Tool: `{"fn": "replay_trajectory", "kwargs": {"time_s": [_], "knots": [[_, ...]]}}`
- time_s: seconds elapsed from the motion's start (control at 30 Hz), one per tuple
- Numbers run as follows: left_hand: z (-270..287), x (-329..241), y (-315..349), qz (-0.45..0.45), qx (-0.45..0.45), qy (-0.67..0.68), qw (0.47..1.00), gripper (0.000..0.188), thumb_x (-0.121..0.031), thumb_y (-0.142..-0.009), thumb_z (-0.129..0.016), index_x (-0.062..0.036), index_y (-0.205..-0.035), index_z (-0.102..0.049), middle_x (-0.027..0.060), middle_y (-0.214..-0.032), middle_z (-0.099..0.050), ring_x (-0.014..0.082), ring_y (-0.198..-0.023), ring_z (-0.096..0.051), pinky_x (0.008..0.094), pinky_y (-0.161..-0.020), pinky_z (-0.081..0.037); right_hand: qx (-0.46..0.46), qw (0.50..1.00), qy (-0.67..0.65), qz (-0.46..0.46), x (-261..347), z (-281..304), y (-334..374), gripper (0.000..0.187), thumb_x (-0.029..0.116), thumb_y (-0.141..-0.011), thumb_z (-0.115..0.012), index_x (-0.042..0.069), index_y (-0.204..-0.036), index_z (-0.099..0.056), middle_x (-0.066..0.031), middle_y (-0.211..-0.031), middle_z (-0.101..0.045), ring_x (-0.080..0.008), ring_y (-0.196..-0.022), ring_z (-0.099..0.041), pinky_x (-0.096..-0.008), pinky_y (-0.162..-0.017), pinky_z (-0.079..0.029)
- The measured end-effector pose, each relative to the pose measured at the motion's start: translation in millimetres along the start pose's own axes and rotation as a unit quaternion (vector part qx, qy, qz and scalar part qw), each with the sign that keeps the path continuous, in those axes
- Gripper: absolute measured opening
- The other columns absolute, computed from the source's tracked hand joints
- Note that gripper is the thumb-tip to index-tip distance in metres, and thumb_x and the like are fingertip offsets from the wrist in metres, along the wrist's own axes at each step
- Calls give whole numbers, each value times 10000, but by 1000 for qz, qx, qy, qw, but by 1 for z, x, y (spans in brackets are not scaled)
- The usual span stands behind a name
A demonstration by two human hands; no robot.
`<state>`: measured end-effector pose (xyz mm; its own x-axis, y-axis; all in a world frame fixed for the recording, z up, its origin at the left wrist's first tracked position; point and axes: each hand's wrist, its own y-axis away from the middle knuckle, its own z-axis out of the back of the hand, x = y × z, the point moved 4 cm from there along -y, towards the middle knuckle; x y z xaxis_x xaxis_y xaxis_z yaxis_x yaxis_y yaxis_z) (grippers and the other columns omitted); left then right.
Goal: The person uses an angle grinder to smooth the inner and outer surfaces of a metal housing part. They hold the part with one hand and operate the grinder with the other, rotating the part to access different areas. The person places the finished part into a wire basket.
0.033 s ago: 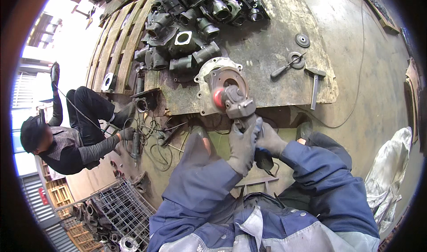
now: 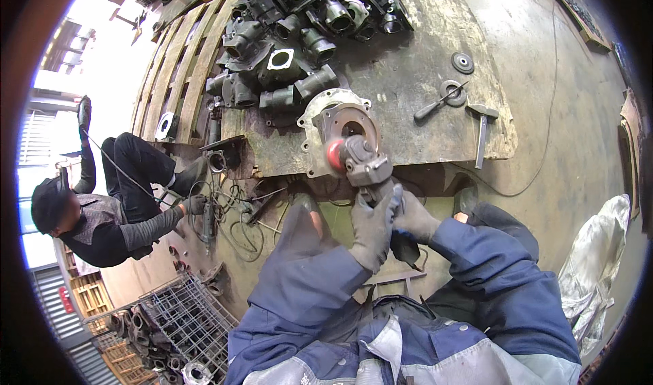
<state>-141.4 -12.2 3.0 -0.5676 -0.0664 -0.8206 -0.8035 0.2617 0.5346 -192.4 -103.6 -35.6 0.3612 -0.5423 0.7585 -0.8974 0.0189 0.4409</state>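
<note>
An angle grinder [image 2: 368, 169] is gripped in both my gloved hands over the near edge of the board. My left hand [image 2: 371, 227] wraps its body from the left. My right hand [image 2: 414, 217] closes round the same body on the right, thumb side up against the left hand. Beneath the grinder's head lies a metal flanged housing [image 2: 318, 118] with a round opening and bolt lugs round its rim. The disc [image 2: 356, 122] looks smeared, as if spinning, over that housing. Contact between disc and metal cannot be made out. A red round part [image 2: 335, 154] sticks out left of the grinder head.
Dark cast housings [image 2: 286, 86] are heaped at the far left of the wooden board [image 2: 435, 65]. To the right lie a hammer [image 2: 482, 130], a spare disc [image 2: 462, 62] and a black-handled tool [image 2: 428, 109]. A co-worker [image 2: 102, 215] sits at left beside tangled cables [image 2: 235, 211] and a wire basket [image 2: 194, 317].
The grinder has shifted very slightly toward me, both hands still round it. The housing beneath it stays in place.
</note>
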Motion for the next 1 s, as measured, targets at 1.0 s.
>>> {"fn": "replay_trajectory", "kwargs": {"time_s": [1.0], "knots": [[-7, 17, 29, -36, 25, -79, 996, 375, -101, -884, -850, 7, -1194, -670, 86, -1094, -742, 142, -934, -673, 315, -842, -555, -16, 999, 40, 22, -34, 23, 36, 447, -73, -757, -712, 22, -1174, -582, -5, -972, -644, -114, -889, -629, -287, -819, -544]]}}
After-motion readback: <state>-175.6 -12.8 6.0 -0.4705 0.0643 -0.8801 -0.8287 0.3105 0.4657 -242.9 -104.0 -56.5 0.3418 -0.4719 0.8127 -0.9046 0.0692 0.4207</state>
